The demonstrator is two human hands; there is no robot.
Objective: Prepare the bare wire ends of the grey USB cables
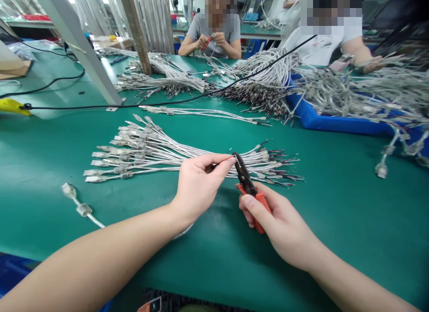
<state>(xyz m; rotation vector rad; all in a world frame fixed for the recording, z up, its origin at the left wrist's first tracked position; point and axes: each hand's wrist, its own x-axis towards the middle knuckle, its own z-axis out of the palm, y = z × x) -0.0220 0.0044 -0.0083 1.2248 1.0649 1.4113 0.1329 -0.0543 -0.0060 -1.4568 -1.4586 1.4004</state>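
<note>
My left hand pinches the wire end of a white USB cable. The cable runs under my left forearm, and its plug lies on the green table at the left. Closed around the red handles of black-jawed wire strippers is my right hand. The stripper jaws meet the thin wire right at my left fingertips. Just behind both hands lies a spread bundle of white USB cables, plugs to the left and thin wire ends to the right.
A few cables lie behind the bundle. A black cord crosses the table past a metal post. Larger cable heaps and a blue tray piled with cables stand farther back. Two people sit opposite.
</note>
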